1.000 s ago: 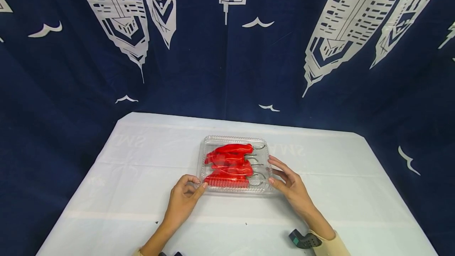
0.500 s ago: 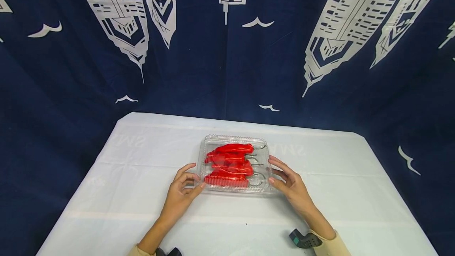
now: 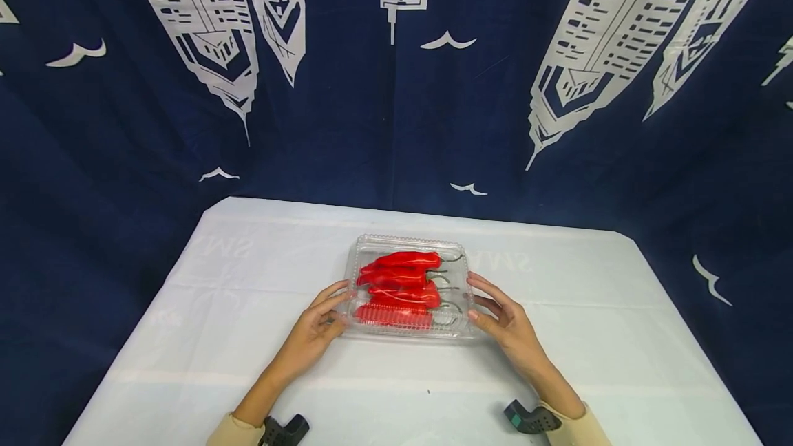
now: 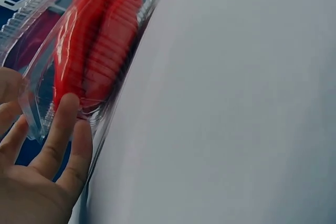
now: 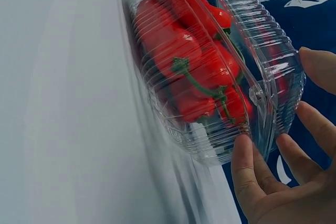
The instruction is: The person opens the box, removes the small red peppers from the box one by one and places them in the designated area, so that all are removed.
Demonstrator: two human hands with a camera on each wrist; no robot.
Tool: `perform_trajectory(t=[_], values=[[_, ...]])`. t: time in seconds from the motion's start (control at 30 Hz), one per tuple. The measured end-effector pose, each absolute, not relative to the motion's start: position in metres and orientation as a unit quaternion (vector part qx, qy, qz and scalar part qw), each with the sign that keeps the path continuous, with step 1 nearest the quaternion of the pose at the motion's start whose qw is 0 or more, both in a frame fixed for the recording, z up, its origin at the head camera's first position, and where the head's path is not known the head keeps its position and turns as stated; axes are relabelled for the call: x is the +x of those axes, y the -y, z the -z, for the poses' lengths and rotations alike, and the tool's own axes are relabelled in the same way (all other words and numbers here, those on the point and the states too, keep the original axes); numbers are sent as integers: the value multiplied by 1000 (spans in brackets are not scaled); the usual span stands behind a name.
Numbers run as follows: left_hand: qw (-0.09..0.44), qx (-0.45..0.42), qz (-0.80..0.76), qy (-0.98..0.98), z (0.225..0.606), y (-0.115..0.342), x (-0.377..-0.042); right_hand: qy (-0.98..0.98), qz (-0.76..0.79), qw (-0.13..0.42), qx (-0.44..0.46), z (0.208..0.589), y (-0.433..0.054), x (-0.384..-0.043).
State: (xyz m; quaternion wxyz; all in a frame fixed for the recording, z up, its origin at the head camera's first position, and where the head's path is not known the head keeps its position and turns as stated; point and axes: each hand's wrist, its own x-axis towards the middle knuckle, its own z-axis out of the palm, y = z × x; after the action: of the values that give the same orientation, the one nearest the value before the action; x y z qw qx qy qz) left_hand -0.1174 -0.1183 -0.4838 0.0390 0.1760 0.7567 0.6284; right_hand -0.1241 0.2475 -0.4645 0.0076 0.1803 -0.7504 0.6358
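Note:
A clear plastic clamshell container (image 3: pixel 458 325) lies on the white table, its lid over several long red peppers (image 3: pixel 403 277) with thin green stems. My left hand (image 3: pixel 312 336) holds its left end at the near corner. In the left wrist view, fingertips (image 4: pixel 68 103) meet the ribbed wall beside the peppers. At the opposite end, my right hand (image 3: pixel 511 332) holds the container, thumb by the near corner and index finger farther back along the side. The right wrist view shows these fingers (image 5: pixel 242 153) spread around the corner of base and lid.
The white cloth-covered table (image 3: pixel 595 336) stretches out on both sides of the container. Behind it hangs a dark blue curtain (image 3: pixel 347 143) with white building and bird prints. Black devices (image 3: pixel 533 418) sit at both wrists.
My left hand has moved from the container's near left corner slightly back and left, its fingers now lying along the left side. The right hand and container have hardly moved.

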Motion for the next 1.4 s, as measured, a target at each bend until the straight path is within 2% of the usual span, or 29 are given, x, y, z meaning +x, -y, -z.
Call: perform_trajectory(t=[0.13,0.57,1.17,1.4], values=[[62,170,-632,-753,484,119,-118,751,-636,6,179,465,-248,-124],[80,149,-636,-753,483,117,-118,731,-664,-10,159,463,-251,-121],[72,167,-638,-748,484,120,-119,699,-700,-27,139,462,-254,-121],[80,168,-625,-758,483,122,-124,716,-686,-3,131,458,-252,-121]])
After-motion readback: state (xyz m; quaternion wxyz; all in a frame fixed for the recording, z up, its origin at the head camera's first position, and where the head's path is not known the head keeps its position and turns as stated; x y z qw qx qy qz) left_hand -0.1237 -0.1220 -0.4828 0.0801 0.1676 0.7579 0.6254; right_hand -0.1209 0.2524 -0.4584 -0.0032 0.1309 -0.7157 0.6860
